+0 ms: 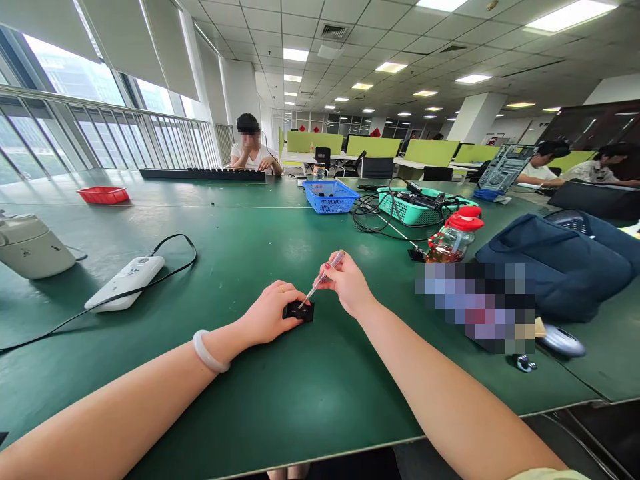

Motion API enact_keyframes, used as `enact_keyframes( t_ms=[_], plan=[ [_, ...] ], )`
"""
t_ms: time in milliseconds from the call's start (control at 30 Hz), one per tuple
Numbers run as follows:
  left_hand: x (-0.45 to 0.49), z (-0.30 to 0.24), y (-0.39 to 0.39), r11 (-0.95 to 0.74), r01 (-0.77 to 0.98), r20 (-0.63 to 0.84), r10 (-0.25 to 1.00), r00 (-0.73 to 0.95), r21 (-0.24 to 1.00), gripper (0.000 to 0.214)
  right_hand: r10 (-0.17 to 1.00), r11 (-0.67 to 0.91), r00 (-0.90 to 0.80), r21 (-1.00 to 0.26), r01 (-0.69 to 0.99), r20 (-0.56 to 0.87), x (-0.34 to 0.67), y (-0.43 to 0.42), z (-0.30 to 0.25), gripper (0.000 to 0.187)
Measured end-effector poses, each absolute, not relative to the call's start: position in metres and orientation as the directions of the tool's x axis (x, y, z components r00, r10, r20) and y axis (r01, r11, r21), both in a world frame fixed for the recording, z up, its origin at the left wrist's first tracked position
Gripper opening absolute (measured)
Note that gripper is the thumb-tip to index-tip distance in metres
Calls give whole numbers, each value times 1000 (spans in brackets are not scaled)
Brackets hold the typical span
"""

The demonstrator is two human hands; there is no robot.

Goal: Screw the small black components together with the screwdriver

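On the green table in front of me lies a small black rectangular block (307,312). My left hand (273,310) grips it from the left side, thumb at its near edge and fingers at its far edge. In my right hand (347,283) is a slim screwdriver (323,279) with a clear, pinkish handle, pinched between thumb and fingers. The screwdriver leans up to the right, and its tip meets the top of the block. Small details on the block's top are too fine to make out.
To the left are a white power bank (127,283) with a black cable and a white jug (35,247). Farther back stand a red tray (103,195), a blue basket (331,203) and a green basket (407,215). A red-lidded bottle (453,240) and navy bag (555,267) sit right. A person (255,153) sits opposite.
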State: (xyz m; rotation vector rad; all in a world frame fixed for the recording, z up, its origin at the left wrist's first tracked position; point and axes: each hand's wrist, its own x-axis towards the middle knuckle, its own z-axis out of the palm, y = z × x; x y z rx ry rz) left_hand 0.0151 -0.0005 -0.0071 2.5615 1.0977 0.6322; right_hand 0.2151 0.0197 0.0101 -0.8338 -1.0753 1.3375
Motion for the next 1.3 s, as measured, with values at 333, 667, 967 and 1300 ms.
enact_keyframes(
  t_ms=[333,667,967,1300],
  plan=[
    [15,-7,0,-674,609,288,734,614,419,23,989,-117,-124,-916,-383,-75,214,29,-3,35],
    [16,-4,-1,-654,620,253,749,613,434,26,982,147,-57,-915,-376,181,215,18,12,35],
    [16,-4,-1,-655,614,251,746,617,441,27,960,217,-103,-921,-324,262,217,19,10,41],
    [15,-7,1,-663,593,258,737,625,457,27,957,195,-134,-915,-353,256,222,24,7,39]
  ],
)
